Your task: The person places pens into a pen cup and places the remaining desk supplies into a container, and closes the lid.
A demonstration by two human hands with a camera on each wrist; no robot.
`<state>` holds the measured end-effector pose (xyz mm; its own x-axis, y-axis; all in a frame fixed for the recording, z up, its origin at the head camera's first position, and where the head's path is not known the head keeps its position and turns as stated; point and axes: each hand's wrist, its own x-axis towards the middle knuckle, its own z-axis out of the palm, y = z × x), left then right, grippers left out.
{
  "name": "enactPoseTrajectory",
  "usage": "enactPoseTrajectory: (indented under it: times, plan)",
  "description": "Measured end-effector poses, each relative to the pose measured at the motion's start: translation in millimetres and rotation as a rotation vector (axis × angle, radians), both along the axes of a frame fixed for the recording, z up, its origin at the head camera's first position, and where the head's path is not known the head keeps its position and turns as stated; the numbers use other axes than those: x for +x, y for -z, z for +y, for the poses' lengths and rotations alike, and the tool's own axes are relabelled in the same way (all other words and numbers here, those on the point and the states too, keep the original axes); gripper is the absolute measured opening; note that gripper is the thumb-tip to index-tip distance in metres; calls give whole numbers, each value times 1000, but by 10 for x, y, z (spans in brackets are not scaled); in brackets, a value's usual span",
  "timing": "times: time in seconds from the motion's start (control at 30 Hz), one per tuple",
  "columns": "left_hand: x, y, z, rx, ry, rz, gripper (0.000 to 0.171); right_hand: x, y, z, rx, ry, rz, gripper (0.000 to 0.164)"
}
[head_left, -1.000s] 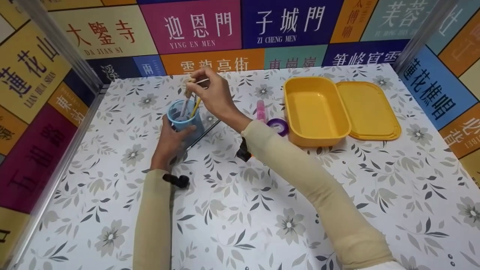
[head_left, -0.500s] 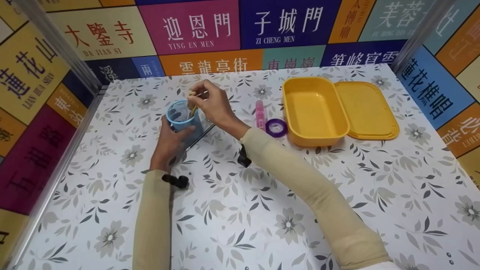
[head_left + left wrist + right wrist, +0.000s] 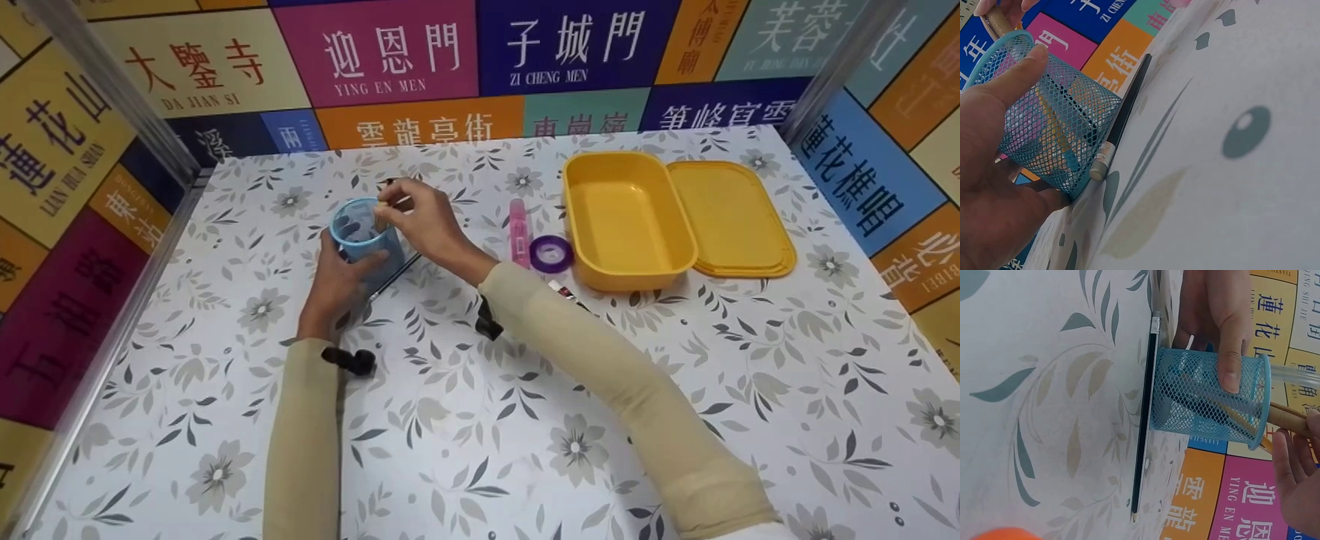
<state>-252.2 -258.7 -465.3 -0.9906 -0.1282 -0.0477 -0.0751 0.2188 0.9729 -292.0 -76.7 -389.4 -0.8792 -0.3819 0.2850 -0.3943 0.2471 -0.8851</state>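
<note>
The cup [image 3: 1196,399] is formed of painted, metal-looking mesh, the stick [image 3: 1289,421] of smooth, wood-like material, and the box [image 3: 621,221] of glossy plastic.

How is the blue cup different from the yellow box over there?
The blue mesh pen cup is round with see-through walls; the yellow plastic box is solid and rectangular with rounded corners. The box has a much wider opening than the cup. The left hand grips the cup, while no hand touches the box. Long, thin items stick out of the cup; none stick out of the box. Both are open-topped containers.
</note>
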Motion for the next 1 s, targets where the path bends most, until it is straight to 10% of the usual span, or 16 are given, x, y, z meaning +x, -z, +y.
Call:
enactPoseTrajectory:
  times: [0.47,1.0]
  plan:
    - [151,-238,81,8,-4,-22,95,-41,22,132,-32,8,76,20]
    - [-45,46,-2,-11,-49,-50,103,-329,198,532,28,45,7,24]
